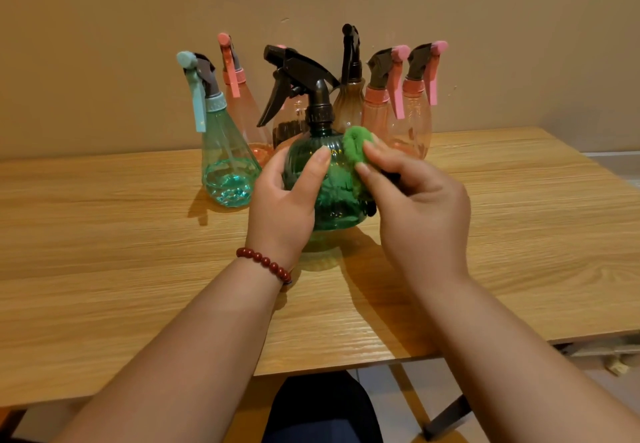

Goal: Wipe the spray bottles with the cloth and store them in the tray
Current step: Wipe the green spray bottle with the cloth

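A round dark green spray bottle [337, 196] with a black trigger head stands upright at the middle of the wooden table [121, 241]. My left hand [287, 203] grips its left side, thumb across the front. My right hand [419, 207] pinches a green cloth [356, 146] and presses it against the bottle's upper right shoulder. Behind stand a teal cone bottle [227, 165], a pink-capped bottle [242, 110], a brown bottle [349, 103] with a black head, and two pink bottles [410, 127]. No tray is in view.
The bottles stand in a row close to the beige wall at the table's far edge. Bare wood lies to the left, to the right and in front of my hands. The table's front edge is near my lap, with a metal leg [446, 415] below right.
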`<state>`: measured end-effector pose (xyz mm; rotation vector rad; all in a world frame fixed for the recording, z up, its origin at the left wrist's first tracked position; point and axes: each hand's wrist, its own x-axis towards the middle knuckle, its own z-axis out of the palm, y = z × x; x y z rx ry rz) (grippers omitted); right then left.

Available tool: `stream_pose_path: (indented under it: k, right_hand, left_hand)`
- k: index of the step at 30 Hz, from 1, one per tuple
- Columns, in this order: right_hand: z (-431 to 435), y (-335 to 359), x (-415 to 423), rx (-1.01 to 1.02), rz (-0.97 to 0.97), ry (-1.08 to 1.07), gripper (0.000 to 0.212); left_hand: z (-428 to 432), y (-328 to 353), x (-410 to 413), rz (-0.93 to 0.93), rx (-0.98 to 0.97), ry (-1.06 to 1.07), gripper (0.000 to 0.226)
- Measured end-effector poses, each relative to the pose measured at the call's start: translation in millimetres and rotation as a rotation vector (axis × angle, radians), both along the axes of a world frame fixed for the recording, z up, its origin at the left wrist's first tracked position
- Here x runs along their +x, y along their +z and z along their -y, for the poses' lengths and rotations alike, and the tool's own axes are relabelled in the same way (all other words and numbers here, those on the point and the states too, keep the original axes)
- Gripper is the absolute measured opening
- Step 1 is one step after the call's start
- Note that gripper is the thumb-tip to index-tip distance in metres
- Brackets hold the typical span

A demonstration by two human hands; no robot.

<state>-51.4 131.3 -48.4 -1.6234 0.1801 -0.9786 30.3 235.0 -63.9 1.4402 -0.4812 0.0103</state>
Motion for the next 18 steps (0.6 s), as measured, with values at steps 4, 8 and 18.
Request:
stream_pose_path:
  k: [4, 8, 18]
  right_hand:
    - [3.2, -7.7, -9.0, 0.045, 0.049, 0.008, 0.026]
    - [19.7, 5.0, 0.1, 0.055, 0.025, -0.020, 0.024]
    - [8.2, -7.0, -2.1, -0.049, 0.070, 0.021, 0.028]
  left_hand:
    - [0.9, -2.4, -3.5, 0.043, 0.134, -0.098, 0.064]
    - [5.0, -4.0, -5.1, 0.096, 0.167, -0.075, 0.077]
    - [0.3, -0.8, 2.2, 0.080, -0.028, 0.000, 0.075]
